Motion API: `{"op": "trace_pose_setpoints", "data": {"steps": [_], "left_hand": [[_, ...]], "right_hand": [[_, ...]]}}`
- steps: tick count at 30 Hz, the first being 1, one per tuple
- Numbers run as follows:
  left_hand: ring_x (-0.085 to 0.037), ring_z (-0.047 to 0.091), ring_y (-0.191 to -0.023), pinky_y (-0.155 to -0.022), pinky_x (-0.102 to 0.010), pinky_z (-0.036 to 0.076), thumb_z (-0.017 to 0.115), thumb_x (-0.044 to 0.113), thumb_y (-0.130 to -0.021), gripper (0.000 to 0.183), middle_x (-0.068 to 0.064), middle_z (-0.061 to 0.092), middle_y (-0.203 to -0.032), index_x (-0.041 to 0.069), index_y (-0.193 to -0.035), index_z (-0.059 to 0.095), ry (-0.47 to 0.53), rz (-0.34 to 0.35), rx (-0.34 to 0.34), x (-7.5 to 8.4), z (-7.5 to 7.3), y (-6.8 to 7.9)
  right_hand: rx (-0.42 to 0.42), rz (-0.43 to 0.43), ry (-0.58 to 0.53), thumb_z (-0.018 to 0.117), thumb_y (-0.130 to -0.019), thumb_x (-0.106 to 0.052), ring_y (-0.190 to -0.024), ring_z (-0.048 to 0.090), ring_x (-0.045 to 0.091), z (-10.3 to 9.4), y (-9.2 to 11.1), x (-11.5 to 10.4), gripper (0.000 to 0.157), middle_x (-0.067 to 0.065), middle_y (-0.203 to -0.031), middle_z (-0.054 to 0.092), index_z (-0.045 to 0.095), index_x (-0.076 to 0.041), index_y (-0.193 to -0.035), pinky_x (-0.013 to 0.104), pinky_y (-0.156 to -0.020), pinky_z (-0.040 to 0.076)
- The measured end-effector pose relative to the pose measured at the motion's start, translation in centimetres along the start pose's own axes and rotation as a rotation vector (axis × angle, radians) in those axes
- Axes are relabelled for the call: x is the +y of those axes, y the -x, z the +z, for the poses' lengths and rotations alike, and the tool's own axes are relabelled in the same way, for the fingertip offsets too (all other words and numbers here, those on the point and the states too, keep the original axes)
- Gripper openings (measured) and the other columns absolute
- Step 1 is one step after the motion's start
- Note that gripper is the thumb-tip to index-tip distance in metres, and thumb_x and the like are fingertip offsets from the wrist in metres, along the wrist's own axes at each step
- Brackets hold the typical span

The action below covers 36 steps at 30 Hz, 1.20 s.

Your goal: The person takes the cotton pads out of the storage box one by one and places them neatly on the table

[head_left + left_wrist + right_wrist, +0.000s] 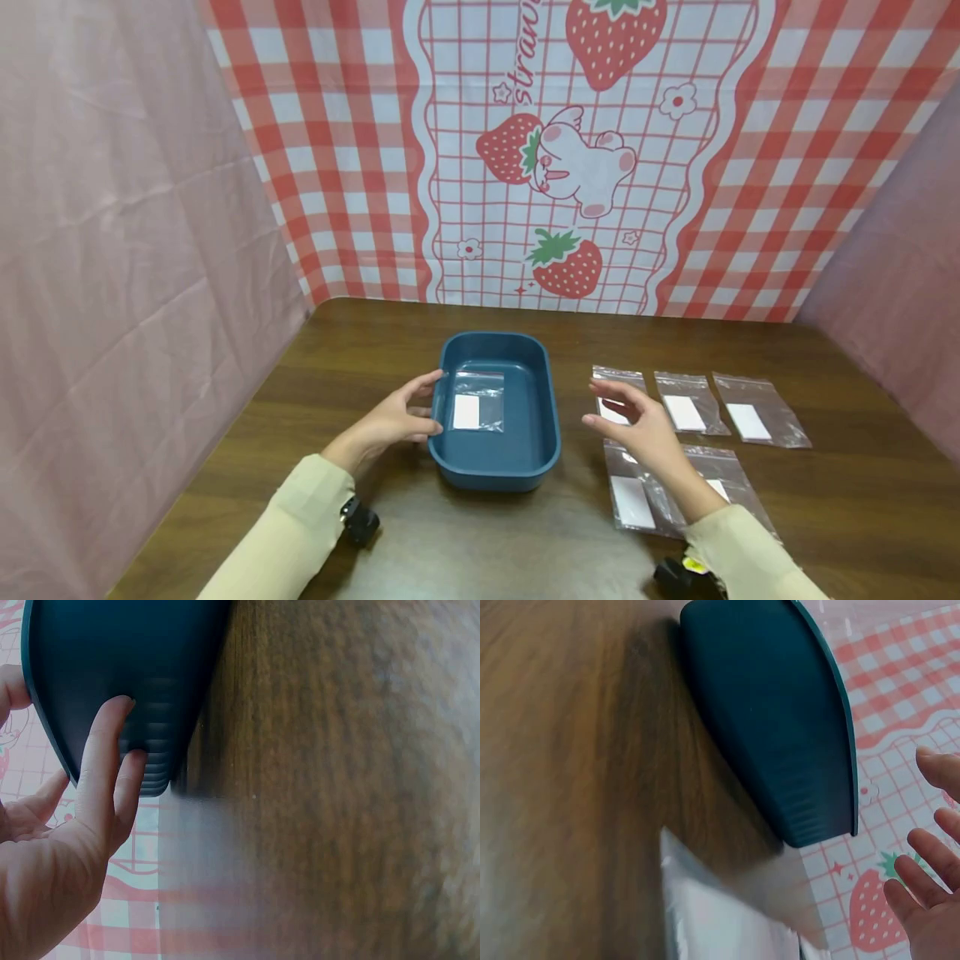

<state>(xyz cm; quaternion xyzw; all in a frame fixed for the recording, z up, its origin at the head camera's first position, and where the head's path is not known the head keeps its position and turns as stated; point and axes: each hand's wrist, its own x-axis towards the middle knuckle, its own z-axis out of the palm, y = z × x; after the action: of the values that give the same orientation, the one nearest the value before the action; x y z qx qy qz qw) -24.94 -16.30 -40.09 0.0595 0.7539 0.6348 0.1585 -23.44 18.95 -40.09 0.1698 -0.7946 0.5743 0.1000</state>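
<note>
A blue plastic bin [495, 481] stands on the table. Inside it, toward its left side, lies a clear zip bag with a white card [467, 412]. My left hand [392, 421] touches the bin's left wall and rim; in the left wrist view, extended fingers [101, 761] rest against the outer side. To the right of the bin, my right hand [637, 425] hovers over flat zip bags, fingers spread and holding nothing. It partly hides a back-row bag [618, 377] and the front-row bags [632, 502] beneath. The right wrist view shows loose fingers [924, 879] apart from the bin.
Two more zip bags with white cards, a middle one [683, 412] and a right one [748, 422], lie in the back row. The brown wooden table [360, 350] meets a strawberry-print checked cloth [360, 167] behind. Pink cloth [135, 250] hangs at both sides.
</note>
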Motion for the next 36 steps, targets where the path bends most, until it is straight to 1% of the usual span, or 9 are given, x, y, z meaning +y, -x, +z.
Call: {"op": "trace_pose_setpoints", "data": {"steps": [3, 5, 8, 14, 19, 22, 28, 32, 36], "left_hand": [[-0.035, 0.052, -0.110, -0.070, -0.038, 0.053, 0.069, -0.006, -0.075, 0.082, -0.018, 0.038, -0.135, 0.018, -0.145, 0.034, 0.005, -0.008, 0.010, 0.1, 0.1, 0.0], [-0.034, 0.052, -0.110, -0.070, -0.038, 0.053, 0.069, -0.006, -0.075, 0.082, -0.017, 0.038, -0.135, 0.019, -0.144, 0.035, 0.012, -0.017, 0.016, 0.0, 0.1, 0.0], [-0.034, 0.052, -0.111, -0.071, -0.039, 0.053, 0.069, -0.006, -0.074, 0.081, -0.017, 0.038, -0.136, 0.020, -0.144, 0.036, 0.022, -0.019, 0.021, 0.0, 0.1, -0.1], [-0.034, 0.052, -0.110, -0.071, -0.039, 0.053, 0.069, -0.007, -0.075, 0.080, -0.017, 0.038, -0.136, 0.020, -0.143, 0.037, 0.017, -0.024, 0.033, 0.2, 0.2, 0.0], [-0.035, 0.052, -0.110, -0.071, -0.039, 0.053, 0.069, -0.006, -0.076, 0.080, -0.018, 0.040, -0.135, 0.020, -0.144, 0.036, 0.001, -0.026, 0.037, 0.2, 0.3, 0.1], [-0.034, 0.053, -0.109, -0.070, -0.038, 0.053, 0.069, -0.006, -0.075, 0.080, -0.018, 0.041, -0.134, 0.020, -0.143, 0.037, -0.004, -0.026, 0.038, 0.1, 0.3, 0.0], [-0.035, 0.052, -0.110, -0.070, -0.039, 0.053, 0.069, -0.006, -0.074, 0.081, -0.018, 0.040, -0.134, 0.019, -0.143, 0.036, 0.013, -0.015, 0.025, 0.0, 0.2, 0.0], [-0.035, 0.052, -0.110, -0.070, -0.038, 0.053, 0.069, -0.006, -0.074, 0.081, -0.018, 0.039, -0.134, 0.019, -0.144, 0.036, 0.016, -0.013, 0.018, 0.0, 0.2, 0.0], [-0.035, 0.052, -0.110, -0.070, -0.038, 0.053, 0.069, -0.006, -0.074, 0.081, -0.018, 0.039, -0.134, 0.019, -0.144, 0.036, 0.014, -0.018, 0.025, -0.1, 0.2, 0.0]], "right_hand": [[-0.009, -0.042, 0.002, 0.075, -0.076, -0.005, -0.107, 0.056, 0.010, 0.5, -0.6, -0.3, 0.049, 0.022, -0.119, 0.057, 0.056, 0.005, -0.120, 0.027, -0.088, 0.045], [-0.015, -0.062, 0.000, 0.075, -0.076, -0.004, -0.108, 0.056, 0.016, 0.9, -1.1, -0.6, 0.049, 0.023, -0.118, 0.058, 0.056, 0.006, -0.120, 0.028, -0.090, 0.044], [-0.025, -0.073, 0.020, 0.076, -0.076, -0.007, -0.110, 0.055, 0.025, 1.5, -1.8, -1.3, 0.049, 0.018, -0.118, 0.060, 0.058, 0.003, -0.120, 0.033, -0.091, 0.044], [-0.061, -0.064, 0.020, 0.077, -0.077, -0.016, -0.112, 0.054, 0.032, 2.8, -3.0, -2.6, 0.050, 0.014, -0.119, 0.060, 0.058, -0.002, -0.121, 0.046, -0.092, 0.042], [-0.085, -0.078, 0.009, 0.076, -0.077, -0.012, -0.112, 0.054, 0.030, 3.9, -4.1, -3.4, 0.048, 0.014, -0.119, 0.060, 0.059, -0.004, -0.121, 0.044, -0.094, 0.042], [-0.102, -0.078, 0.012, 0.074, -0.078, -0.009, -0.112, 0.054, 0.030, 4.5, -4.5, -4.8, 0.046, 0.015, -0.119, 0.060, 0.058, -0.002, -0.121, 0.045, -0.095, 0.040], [-0.138, -0.094, -0.020, 0.071, -0.080, -0.003, -0.113, 0.052, 0.036, 5.8, -5.2, -7.7, 0.045, 0.022, -0.118, 0.058, 0.055, 0.006, -0.121, 0.049, -0.096, 0.038], [-0.151, -0.115, -0.020, 0.073, -0.079, -0.005, -0.112, 0.053, 0.033, 6.6, -6.6, -6.4, 0.047, 0.019, -0.117, 0.060, 0.056, 0.005, -0.121, 0.045, -0.095, 0.040], [-0.170, -0.116, -0.001, 0.075, -0.079, -0.012, -0.113, 0.053, 0.029, 7.4, -7.9, -5.3, 0.049, 0.014, -0.119, 0.060, 0.056, 0.000, -0.123, 0.040, -0.095, 0.041]]}}
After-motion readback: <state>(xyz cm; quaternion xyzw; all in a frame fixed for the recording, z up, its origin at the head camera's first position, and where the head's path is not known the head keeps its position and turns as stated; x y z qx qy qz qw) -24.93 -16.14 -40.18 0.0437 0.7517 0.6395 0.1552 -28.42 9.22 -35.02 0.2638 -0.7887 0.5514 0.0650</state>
